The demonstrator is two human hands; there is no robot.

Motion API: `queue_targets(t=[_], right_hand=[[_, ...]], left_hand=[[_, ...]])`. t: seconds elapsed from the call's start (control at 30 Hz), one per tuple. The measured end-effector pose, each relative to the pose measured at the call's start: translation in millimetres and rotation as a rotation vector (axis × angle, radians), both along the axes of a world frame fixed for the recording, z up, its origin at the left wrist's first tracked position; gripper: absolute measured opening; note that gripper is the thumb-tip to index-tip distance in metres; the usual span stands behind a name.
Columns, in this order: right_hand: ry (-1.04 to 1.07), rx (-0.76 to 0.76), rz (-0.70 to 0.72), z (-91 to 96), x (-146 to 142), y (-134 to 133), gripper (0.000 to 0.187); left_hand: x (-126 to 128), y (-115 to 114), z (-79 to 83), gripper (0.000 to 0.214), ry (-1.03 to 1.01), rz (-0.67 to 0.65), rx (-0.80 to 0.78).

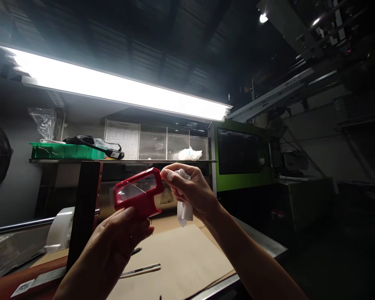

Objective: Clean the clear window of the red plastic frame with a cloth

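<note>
My left hand grips a red plastic frame with a clear window from below and holds it up toward the strip light. My right hand is closed on a white cloth and touches the frame's right end. The cloth hangs down below the right palm. Both hands are raised above a brown cardboard sheet lying on the workbench.
A bright strip light hangs overhead. On a shelf behind sit a green tray, a black strap and a white wad. A dark post, a white tape roll and pens are near. A green machine stands right.
</note>
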State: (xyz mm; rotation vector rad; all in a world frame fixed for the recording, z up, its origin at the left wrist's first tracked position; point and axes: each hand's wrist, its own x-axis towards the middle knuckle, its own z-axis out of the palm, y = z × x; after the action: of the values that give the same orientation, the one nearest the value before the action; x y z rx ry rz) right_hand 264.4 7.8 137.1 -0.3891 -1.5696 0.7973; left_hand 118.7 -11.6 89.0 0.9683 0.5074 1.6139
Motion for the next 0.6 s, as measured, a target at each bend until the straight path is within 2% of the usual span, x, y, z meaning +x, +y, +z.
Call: queue_targets(t=[0.2,0.43,0.6], right_hand=[[-0.007,0.002,0.045,0.1,2,0,0.029],[-0.015,-0.024,0.081,-0.4,2,1,0.029],[0.054,-0.024,0.324,-8.1,0,16,0.027]], left_hand=[[-9,9,-3.4,0.011,0.015,-0.136,0.014],[-13,19,-6.8,0.021,0.046,-0.174,0.031],[-8,13,2.4,0.018,0.102,-0.151,0.100]])
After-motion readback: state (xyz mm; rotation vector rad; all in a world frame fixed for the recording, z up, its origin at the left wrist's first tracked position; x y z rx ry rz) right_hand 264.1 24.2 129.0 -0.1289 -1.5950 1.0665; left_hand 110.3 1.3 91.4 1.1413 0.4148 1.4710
